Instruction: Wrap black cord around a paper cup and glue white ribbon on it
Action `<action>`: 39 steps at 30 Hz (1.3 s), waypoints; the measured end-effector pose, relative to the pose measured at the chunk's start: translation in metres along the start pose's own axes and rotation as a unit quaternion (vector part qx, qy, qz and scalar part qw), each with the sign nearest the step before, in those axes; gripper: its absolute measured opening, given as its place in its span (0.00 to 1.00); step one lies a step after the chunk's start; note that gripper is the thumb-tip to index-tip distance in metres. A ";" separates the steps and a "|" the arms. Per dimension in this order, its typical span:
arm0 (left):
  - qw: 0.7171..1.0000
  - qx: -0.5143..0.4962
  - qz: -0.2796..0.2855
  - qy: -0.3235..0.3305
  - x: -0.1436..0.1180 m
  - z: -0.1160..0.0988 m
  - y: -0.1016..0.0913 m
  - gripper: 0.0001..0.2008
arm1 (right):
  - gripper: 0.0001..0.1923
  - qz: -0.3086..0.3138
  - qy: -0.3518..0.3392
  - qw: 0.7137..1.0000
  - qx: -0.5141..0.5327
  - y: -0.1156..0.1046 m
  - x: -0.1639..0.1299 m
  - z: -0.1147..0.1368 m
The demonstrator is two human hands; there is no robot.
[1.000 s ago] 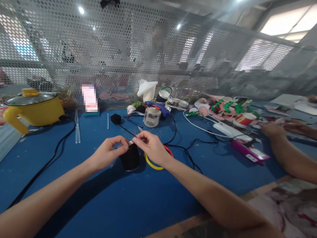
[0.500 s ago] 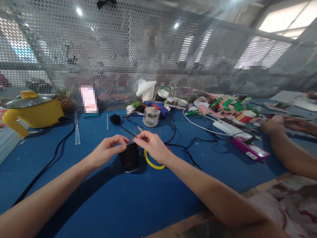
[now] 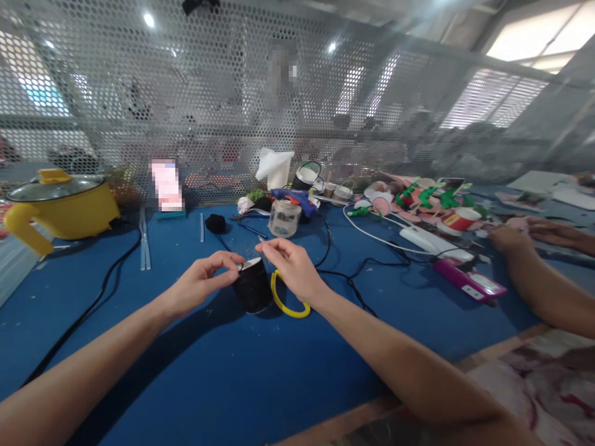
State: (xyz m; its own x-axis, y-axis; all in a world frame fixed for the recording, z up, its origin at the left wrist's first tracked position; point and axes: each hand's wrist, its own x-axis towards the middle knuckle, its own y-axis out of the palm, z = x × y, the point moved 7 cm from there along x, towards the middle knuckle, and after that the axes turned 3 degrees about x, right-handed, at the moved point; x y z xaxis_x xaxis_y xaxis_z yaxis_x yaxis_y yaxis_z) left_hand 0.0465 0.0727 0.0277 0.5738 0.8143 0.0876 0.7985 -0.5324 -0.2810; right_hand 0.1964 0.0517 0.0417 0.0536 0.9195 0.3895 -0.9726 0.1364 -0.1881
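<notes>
A small cup wrapped in black cord (image 3: 252, 290) stands slightly tilted on the blue table, its white inside showing at the rim. My left hand (image 3: 216, 272) is closed at the cup's left rim, thumb and fingers pinching there. Black cord runs from a black ball of yarn (image 3: 215, 223) toward that hand. My right hand (image 3: 292, 266) is just above and right of the rim, thumb and fingertips pinched together; whatever they hold is too small to make out. A yellow ring (image 3: 294, 311) lies beside the cup, partly behind my right hand.
Behind my hands are a clear jar (image 3: 284, 218) and a blue glue gun (image 3: 297, 198). A yellow pot (image 3: 69, 207) stands left, near a phone (image 3: 167, 186). To the right are a white power strip (image 3: 434, 241), a purple box (image 3: 469, 280) and another person's hand (image 3: 509, 238).
The cup has shifted a little right and tilted, so its white inside now shows. My right hand has risen slightly from the rim; the cord no longer visibly runs to it.
</notes>
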 end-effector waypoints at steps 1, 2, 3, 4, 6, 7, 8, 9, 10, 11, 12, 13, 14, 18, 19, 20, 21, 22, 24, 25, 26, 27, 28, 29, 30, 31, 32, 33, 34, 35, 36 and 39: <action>1.000 0.001 -0.004 -0.002 0.000 0.001 -0.001 0.09 | 0.11 -0.012 -0.006 1.000 -0.007 -0.005 0.001 0.003; 1.000 0.001 -0.009 -0.003 0.000 0.001 -0.003 0.09 | 0.10 -0.030 -0.014 0.999 -0.017 -0.012 0.004 0.006; 1.000 0.001 -0.015 -0.004 0.001 0.001 -0.004 0.09 | 0.11 -0.053 -0.025 0.998 -0.028 -0.021 0.008 0.011; 1.000 0.004 -0.022 -0.003 0.001 0.002 -0.006 0.10 | 0.11 -0.084 -0.041 0.995 -0.043 -0.033 0.013 0.017; 0.999 0.020 -0.032 0.001 0.001 0.001 -0.010 0.10 | 0.11 -0.149 -0.078 0.983 -0.075 -0.060 0.027 0.030; 0.999 0.032 -0.037 0.005 0.002 0.001 -0.011 0.10 | 0.11 -0.182 -0.093 0.974 -0.094 -0.074 0.036 0.036; 0.998 0.045 -0.040 0.009 0.002 0.001 -0.012 0.11 | 0.11 -0.213 -0.105 0.961 -0.145 -0.087 0.046 0.042; 0.997 0.057 -0.041 0.013 0.002 0.001 -0.012 0.11 | 0.11 -0.231 -0.099 0.948 -0.194 -0.097 0.058 0.044; 0.997 0.066 -0.042 0.018 0.003 0.000 -0.013 0.11 | 0.11 -0.239 -0.071 0.941 -0.228 -0.106 0.071 0.041; 0.996 0.072 -0.041 0.023 0.003 0.000 -0.013 0.11 | 0.13 -0.225 -0.018 0.941 -0.251 -0.111 0.084 0.033; 0.996 0.077 -0.040 0.028 0.003 -0.001 -0.013 0.11 | 0.16 -0.180 0.054 0.947 -0.260 -0.112 0.097 0.020; 0.995 0.081 -0.039 0.032 0.003 -0.001 -0.012 0.11 | 0.18 -0.154 0.084 0.950 -0.259 -0.112 0.106 0.011; 0.995 0.085 -0.036 0.034 0.003 -0.002 -0.012 0.11 | 0.20 -0.130 0.113 0.952 -0.254 -0.111 0.112 0.002; 0.994 0.094 -0.037 0.036 0.003 -0.001 -0.013 0.10 | 0.17 -0.046 0.190 0.962 -0.192 -0.094 0.118 -0.028; 0.994 0.095 -0.039 0.035 0.003 0.000 -0.013 0.10 | 0.15 -0.034 0.202 0.963 -0.174 -0.090 0.117 -0.033; 0.994 0.097 -0.042 0.033 0.003 0.000 -0.013 0.10 | 0.14 -0.027 0.209 0.965 -0.158 -0.087 0.115 -0.037; 0.994 0.097 -0.044 0.031 0.003 0.001 -0.014 0.10 | 0.13 -0.028 0.212 0.966 -0.144 -0.085 0.113 -0.040; 0.994 0.097 -0.046 0.029 0.003 0.002 -0.014 0.10 | 0.12 -0.035 0.211 0.968 -0.132 -0.085 0.112 -0.042; 0.994 0.092 -0.050 0.024 0.003 0.003 -0.014 0.10 | 0.11 -0.059 0.201 0.971 -0.116 -0.084 0.110 -0.045; 0.995 0.086 -0.053 0.021 0.003 0.003 -0.014 0.10 | 0.10 -0.074 0.193 0.972 -0.110 -0.085 0.109 -0.046; 0.995 0.081 -0.056 0.017 0.003 0.004 -0.014 0.10 | 0.10 -0.088 0.183 0.974 -0.104 -0.085 0.108 -0.046; 0.995 0.077 -0.058 0.015 0.002 0.004 -0.014 0.09 | 0.10 -0.102 0.171 0.975 -0.099 -0.086 0.107 -0.045; 0.995 0.074 -0.061 0.013 0.002 0.004 -0.014 0.09 | 0.10 -0.115 0.157 0.976 -0.094 -0.086 0.106 -0.043; 0.995 0.073 -0.063 0.012 0.002 0.004 -0.013 0.09 | 0.09 -0.125 0.142 0.978 -0.088 -0.086 0.104 -0.040; 0.995 0.072 -0.065 0.012 0.002 0.004 -0.013 0.09 | 0.09 -0.131 0.126 0.980 -0.080 -0.085 0.102 -0.036; 0.995 0.071 -0.067 0.012 0.001 0.005 -0.013 0.09 | 0.09 -0.132 0.112 0.982 -0.072 -0.083 0.097 -0.030; 0.995 0.070 -0.070 0.014 0.001 0.005 -0.014 0.08 | 0.08 -0.126 0.099 0.985 -0.063 -0.081 0.092 -0.024; 0.995 0.068 -0.073 0.016 0.002 0.005 -0.014 0.08 | 0.07 -0.115 0.088 0.988 -0.053 -0.077 0.084 -0.017; 0.995 0.067 -0.075 0.018 0.002 0.006 -0.014 0.08 | 0.06 -0.100 0.081 0.991 -0.043 -0.072 0.075 -0.010; 0.995 0.065 -0.079 0.022 0.002 0.006 -0.014 0.08 | 0.06 -0.074 0.072 0.994 -0.029 -0.066 0.064 -0.002; 0.994 0.066 -0.084 0.027 0.002 0.006 -0.015 0.07 | 0.08 -0.043 0.064 0.997 -0.014 -0.058 0.052 0.005; 0.990 0.083 -0.107 0.051 0.002 0.005 -0.017 0.07 | 0.10 0.063 0.078 0.995 0.015 -0.034 0.015 0.018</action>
State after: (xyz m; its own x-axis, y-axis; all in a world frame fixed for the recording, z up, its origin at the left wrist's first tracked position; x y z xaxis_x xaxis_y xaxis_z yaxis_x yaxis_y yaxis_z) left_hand 0.0328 0.0848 0.0277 0.4173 0.8724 0.2547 0.8673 -0.2986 -0.3982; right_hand 0.2261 0.0548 0.0699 -0.0362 0.9749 0.2199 -0.9799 0.0086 -0.1993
